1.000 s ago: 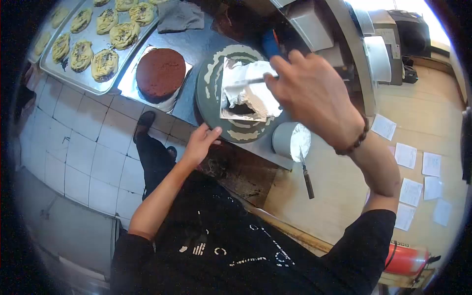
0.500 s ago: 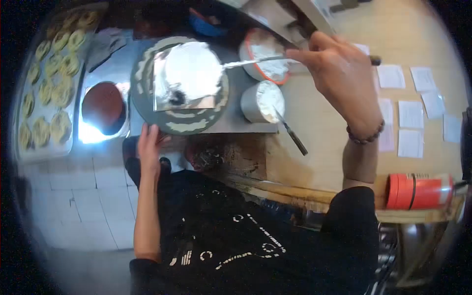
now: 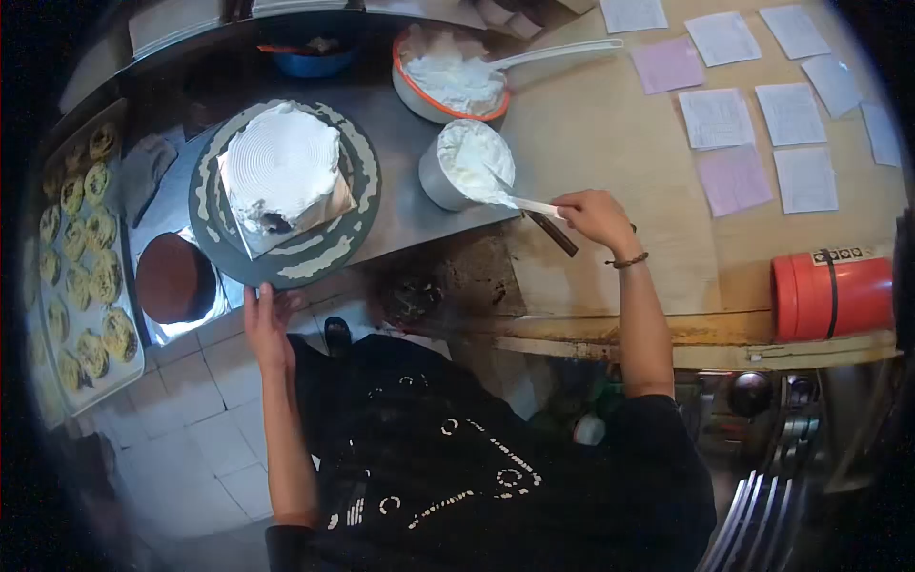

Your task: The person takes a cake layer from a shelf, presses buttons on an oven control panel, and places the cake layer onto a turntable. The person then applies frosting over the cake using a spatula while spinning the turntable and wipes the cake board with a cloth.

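A cake (image 3: 284, 157) covered in white cream sits on a square board (image 3: 338, 202) on a round green turntable (image 3: 367, 214); a dark patch shows low on its side. At the turntable's near rim, my left hand (image 3: 271, 329) has its fingers stretched out, apparently touching the edge. My right hand (image 3: 596, 221) is closed on an icing spatula (image 3: 536, 206), whose cream-coated blade rests at the rim of a white tub (image 3: 440, 181) of cream (image 3: 475, 157). A second tool with a dark handle (image 3: 553, 234) leans out of the same tub.
An orange-rimmed bowl (image 3: 419, 93) of cream holds a white-handled utensil (image 3: 562, 53). At left are a brown cake (image 3: 172, 278) and a tray (image 3: 133, 367) of pastries. Paper slips (image 3: 715, 119) and a red cylinder (image 3: 805, 297) lie on the wooden table (image 3: 610, 124).
My right hand has moved the spatula from the cake down to the tub. The dark patch on the cake has shifted slightly. My left hand stays by the turntable rim. The head view has shifted.
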`<move>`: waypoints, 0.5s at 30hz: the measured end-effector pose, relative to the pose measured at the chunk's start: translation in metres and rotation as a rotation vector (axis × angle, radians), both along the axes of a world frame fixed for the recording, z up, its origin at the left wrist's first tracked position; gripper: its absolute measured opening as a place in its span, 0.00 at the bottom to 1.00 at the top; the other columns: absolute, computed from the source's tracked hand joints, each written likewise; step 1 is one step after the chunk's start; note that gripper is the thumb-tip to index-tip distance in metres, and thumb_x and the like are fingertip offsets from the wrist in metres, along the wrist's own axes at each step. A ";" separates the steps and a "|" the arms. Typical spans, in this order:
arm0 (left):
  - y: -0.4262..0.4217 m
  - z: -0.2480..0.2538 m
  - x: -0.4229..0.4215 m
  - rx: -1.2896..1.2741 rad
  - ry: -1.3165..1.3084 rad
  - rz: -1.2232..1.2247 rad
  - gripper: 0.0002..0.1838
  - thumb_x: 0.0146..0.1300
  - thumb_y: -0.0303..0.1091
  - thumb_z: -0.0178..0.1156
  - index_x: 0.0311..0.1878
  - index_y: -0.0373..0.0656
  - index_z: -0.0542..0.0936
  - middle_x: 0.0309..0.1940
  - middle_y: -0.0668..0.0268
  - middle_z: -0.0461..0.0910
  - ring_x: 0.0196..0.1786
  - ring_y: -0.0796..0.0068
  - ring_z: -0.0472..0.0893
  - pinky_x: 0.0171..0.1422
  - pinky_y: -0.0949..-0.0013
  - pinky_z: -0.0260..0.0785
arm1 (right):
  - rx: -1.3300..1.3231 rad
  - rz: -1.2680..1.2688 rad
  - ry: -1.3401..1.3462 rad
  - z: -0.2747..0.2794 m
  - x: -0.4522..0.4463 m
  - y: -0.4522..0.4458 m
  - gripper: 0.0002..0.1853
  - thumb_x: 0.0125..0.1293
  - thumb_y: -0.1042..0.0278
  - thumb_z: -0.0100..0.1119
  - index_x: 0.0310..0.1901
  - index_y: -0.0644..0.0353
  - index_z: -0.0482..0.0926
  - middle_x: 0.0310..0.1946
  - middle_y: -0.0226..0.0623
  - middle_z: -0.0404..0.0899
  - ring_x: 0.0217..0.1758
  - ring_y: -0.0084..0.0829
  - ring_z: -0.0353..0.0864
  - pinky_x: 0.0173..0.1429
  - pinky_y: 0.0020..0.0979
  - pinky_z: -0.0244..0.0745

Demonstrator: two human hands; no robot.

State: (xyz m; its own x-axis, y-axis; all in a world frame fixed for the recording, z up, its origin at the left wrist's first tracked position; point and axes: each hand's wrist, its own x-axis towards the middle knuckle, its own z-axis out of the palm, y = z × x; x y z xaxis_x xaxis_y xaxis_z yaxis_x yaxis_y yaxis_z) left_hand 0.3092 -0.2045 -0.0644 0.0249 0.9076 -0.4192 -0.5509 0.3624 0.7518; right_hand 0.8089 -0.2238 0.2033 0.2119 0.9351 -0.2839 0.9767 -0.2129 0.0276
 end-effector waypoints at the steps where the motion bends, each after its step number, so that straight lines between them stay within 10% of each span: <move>1: 0.000 0.015 0.006 0.003 0.003 0.006 0.25 0.81 0.45 0.60 0.74 0.47 0.71 0.59 0.68 0.83 0.51 0.67 0.87 0.56 0.63 0.78 | -0.049 -0.143 0.130 0.004 0.006 -0.003 0.16 0.72 0.61 0.61 0.54 0.52 0.91 0.36 0.42 0.90 0.36 0.34 0.88 0.40 0.38 0.82; 7: 0.002 0.023 0.009 0.023 -0.019 0.006 0.20 0.82 0.37 0.58 0.69 0.36 0.73 0.49 0.64 0.85 0.47 0.72 0.88 0.53 0.68 0.81 | -0.013 -0.236 0.443 0.063 -0.027 0.019 0.15 0.75 0.64 0.62 0.58 0.56 0.90 0.30 0.26 0.82 0.31 0.18 0.77 0.32 0.23 0.72; 15: 0.001 0.029 0.021 0.080 -0.103 0.097 0.26 0.82 0.43 0.58 0.75 0.41 0.72 0.55 0.68 0.85 0.50 0.79 0.84 0.55 0.69 0.80 | 0.431 1.062 -0.237 0.147 -0.275 0.101 0.22 0.61 0.79 0.69 0.55 0.42 0.92 0.39 0.32 0.79 0.41 0.33 0.80 0.44 0.36 0.76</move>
